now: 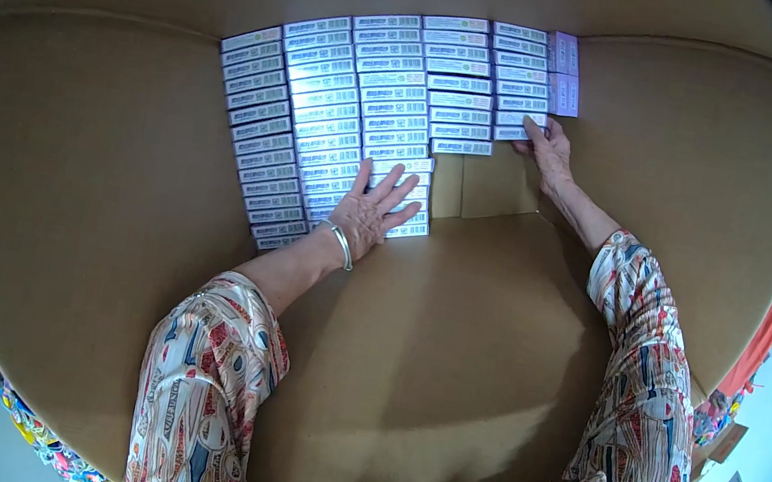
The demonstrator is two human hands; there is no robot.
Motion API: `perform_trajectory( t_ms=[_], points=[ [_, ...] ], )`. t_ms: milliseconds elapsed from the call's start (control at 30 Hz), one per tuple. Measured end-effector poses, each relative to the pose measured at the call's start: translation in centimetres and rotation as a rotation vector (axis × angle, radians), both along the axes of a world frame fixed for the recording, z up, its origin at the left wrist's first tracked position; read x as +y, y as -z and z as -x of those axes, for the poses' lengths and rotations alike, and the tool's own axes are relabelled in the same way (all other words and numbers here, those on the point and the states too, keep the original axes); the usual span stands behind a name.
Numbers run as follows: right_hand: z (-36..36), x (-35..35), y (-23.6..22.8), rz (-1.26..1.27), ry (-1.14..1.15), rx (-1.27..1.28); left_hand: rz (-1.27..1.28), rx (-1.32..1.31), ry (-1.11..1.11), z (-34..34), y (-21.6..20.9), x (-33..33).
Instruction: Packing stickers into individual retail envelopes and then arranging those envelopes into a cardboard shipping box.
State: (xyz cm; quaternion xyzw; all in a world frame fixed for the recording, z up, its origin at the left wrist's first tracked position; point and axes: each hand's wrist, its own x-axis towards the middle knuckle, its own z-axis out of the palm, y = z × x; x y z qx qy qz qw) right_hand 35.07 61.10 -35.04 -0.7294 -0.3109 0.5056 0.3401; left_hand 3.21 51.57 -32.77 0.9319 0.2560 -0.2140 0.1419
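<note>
Rows of small white boxes [326,110] with printed labels stand packed in columns on the bottom of a large cardboard carton [457,303]. My left hand [371,208], with a silver bangle at the wrist, lies with fingers spread over the near boxes of the middle column. At the near end of the right-hand column, my right hand [546,155] grips a small white box [518,134] between thumb and fingers. A few boxes with a purplish side [563,72] stand turned the other way at the far right corner.
The carton's tall brown walls rise on the left [88,143] and right [690,168]. Bare cardboard bottom [501,187] shows beside the shorter columns. Outside on the right are an orange cloth [769,322] and a small brown box [726,442]; colourful items lie at the lower left.
</note>
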Motion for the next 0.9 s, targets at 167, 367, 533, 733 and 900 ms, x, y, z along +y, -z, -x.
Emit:
perform_trajectory(
  t_ms=[167, 367, 533, 733, 900],
  points=[
    [-2.2, -0.2, 1.1, 0.088, -0.015, 0.005, -0.071, 0.125, 0.143, -1.7, -3.0, 2.8],
    [-0.2, -0.7, 0.4, 0.204, 0.118, -0.047, 0.296, 0.148, -0.11, -1.2, -10.4, 9.8],
    [1.8, -0.1, -1.1, 0.189, -0.005, 0.039, 0.372, 0.201, -0.275, 4.1, -22.3, 12.4],
    [-3.1, 1.4, 2.3, 0.267, -0.22, 0.115, 0.272, -0.416, -0.615, 12.1, -37.0, 3.7],
    [-3.0, 3.4, 0.2, 0.584, -0.482, -0.113, -0.115, -0.691, -1.093, 16.6, -48.5, -10.3]
  ],
)
